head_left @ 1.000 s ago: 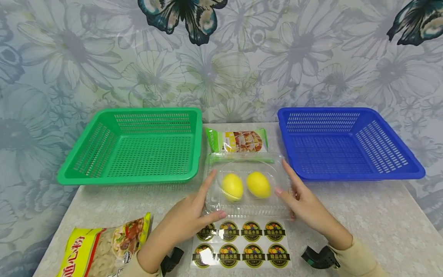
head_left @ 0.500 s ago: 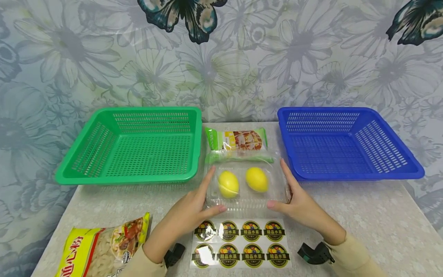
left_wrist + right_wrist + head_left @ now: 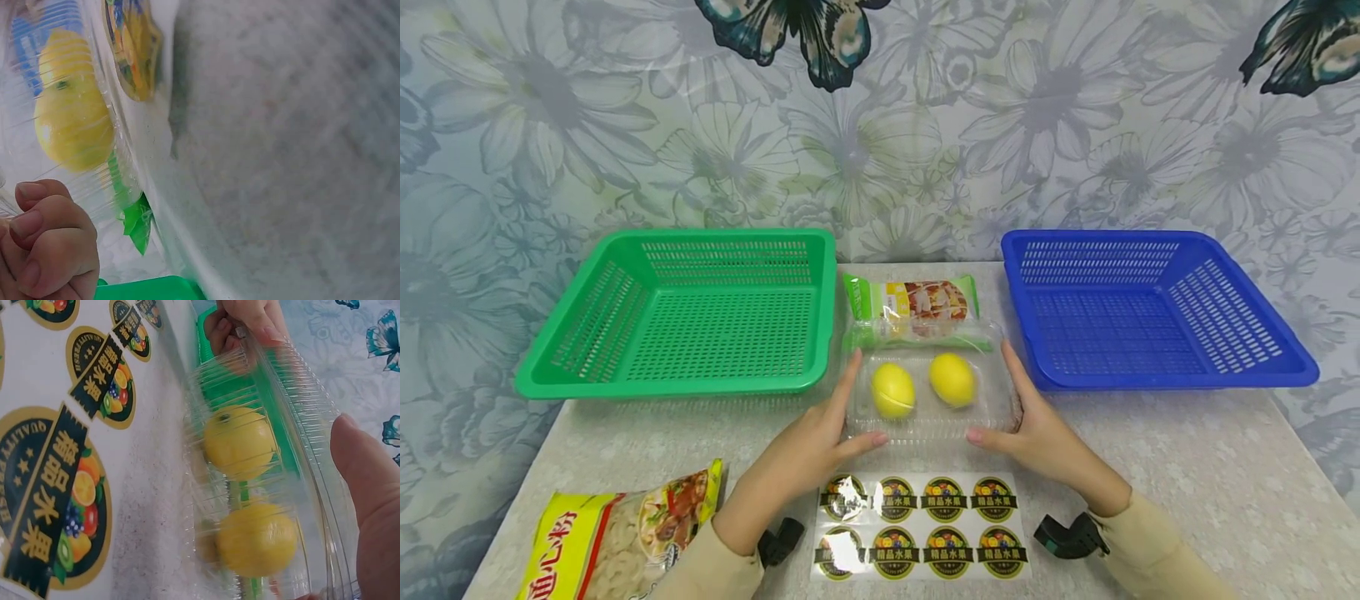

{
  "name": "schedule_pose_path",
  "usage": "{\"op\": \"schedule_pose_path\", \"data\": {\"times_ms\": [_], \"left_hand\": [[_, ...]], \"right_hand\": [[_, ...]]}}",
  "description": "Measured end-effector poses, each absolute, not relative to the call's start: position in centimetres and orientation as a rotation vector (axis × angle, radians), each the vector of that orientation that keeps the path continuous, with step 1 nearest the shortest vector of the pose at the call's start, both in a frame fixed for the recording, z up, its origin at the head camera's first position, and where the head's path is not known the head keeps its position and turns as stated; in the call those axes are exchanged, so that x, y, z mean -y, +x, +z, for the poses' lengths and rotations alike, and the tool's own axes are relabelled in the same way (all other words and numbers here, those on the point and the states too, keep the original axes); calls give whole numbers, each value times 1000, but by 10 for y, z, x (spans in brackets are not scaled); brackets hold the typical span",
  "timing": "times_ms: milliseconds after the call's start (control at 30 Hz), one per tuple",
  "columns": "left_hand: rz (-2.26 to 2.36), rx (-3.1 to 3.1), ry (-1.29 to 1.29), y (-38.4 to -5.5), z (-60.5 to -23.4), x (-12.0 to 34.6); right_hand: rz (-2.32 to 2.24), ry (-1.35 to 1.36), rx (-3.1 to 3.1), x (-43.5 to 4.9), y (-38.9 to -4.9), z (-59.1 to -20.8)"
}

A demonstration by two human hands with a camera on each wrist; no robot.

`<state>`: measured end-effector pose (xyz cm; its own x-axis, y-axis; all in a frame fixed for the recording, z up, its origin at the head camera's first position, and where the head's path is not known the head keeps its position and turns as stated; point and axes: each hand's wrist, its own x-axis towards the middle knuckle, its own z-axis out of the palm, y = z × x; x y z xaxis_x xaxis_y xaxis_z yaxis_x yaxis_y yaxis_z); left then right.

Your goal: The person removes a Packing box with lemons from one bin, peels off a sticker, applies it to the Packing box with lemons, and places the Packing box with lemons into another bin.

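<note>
A clear plastic clamshell box point(image 3: 928, 429) with two yellow lemons point(image 3: 952, 380) inside is held between both hands in the head view. My left hand point(image 3: 808, 450) grips its left end, thumb along the front edge and index finger up the side. On the opposite end, my right hand point(image 3: 1048, 433) grips in the same way, its thumb at the front corner. The left wrist view shows curled fingers point(image 3: 56, 244) beside the box's ribbed wall. In the right wrist view the lid lies down over the lemons, and the right thumb point(image 3: 365, 481) is on the rim.
A sheet of round fruit stickers point(image 3: 921, 527) lies in front of the box. Behind it is a green snack packet point(image 3: 925, 298), partly overlapped. A green basket point(image 3: 673, 390) stands left, a blue basket point(image 3: 1180, 382) right. A yellow pasta bag point(image 3: 617, 542) lies front left.
Both hands have carried the box slightly back, away from the sticker sheet and farther over the snack packet. The right thumb has slid down to the front edge.
</note>
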<state>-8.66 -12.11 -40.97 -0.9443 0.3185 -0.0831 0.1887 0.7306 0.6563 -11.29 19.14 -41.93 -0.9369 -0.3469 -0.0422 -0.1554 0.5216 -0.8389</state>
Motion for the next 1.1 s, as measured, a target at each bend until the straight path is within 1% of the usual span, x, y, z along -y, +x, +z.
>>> {"op": "schedule_pose_path", "data": {"times_ms": [1100], "left_hand": [[1015, -2697, 377, -100, -415, 120]], "right_hand": [[-1373, -401, -2548, -189, -123, -424]]}}
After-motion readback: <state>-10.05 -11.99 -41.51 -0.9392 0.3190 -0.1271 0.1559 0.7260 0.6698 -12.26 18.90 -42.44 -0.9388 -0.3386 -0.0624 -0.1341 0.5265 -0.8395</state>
